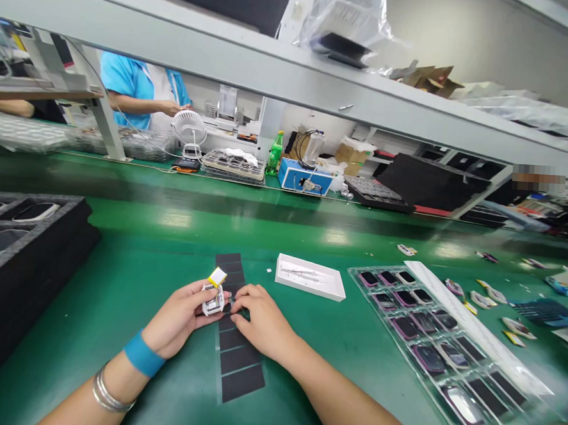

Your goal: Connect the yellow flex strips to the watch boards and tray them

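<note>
Clearly, the left hand [176, 315] is holding the white casing [212, 301] just above the counter [168, 372], with its thumb and fingers closing around the edges. The right hand [262, 320] is hovering beside the casing's right edge, its thumb and fingertips drawing near together; whether they are pinching anything small is not showing clearly. Beneath both hands, a strip of dark rectangles [242, 375] is lying on the counter.

As for risks, the yellow-edged piece [217, 276] is sticking out beyond the casing's far end with nothing visibly supporting it, so a knock or a tug could be straining whatever is joining it to the casing. The left thumb is sitting close to the exposed insides, so too firm a squeeze could be pressing on small parts there. The strip is lying right under the fingers, so a brushing knuckle could be dragging it askew.

The casing is facing its open, filled side up toward the camera; its long axis is running roughly away from the person, the far end leaning slightly right. The yellow-edged piece is pointing outward from that end, while the strip is stretching away too, leaning slightly left.
</note>
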Demonstrator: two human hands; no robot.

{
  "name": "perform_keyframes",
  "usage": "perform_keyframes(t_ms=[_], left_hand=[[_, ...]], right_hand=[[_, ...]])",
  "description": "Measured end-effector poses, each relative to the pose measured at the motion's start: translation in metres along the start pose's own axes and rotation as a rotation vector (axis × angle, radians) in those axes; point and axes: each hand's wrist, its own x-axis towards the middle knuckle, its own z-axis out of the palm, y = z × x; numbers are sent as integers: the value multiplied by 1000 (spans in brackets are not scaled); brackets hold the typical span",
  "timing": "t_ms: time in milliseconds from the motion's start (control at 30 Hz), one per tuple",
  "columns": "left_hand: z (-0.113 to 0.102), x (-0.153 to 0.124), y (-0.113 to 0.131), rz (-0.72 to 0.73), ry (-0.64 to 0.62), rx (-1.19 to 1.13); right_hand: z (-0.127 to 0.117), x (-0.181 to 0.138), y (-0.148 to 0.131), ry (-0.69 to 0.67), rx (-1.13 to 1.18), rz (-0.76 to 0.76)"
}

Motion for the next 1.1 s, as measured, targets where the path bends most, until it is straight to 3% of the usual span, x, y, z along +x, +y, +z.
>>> perform_keyframes(t_ms=[333,533,767,967,1100], left_hand=[[1,-1,1,1,-8,8],[2,-3,2,-9,-23,18],[0,-3,1,-10,-27,35],[3,-4,0,39,-47,72],[7,-6,-2,58,-78,103]], right_hand=[[6,4,-4,34,21,94],[5,0,-3,-20,-99,-43],[-13,-10,-8,-48,-102,-145],[-27,-10,-13,181,136,-246],[-24,-9,-14,253,417,-172]])
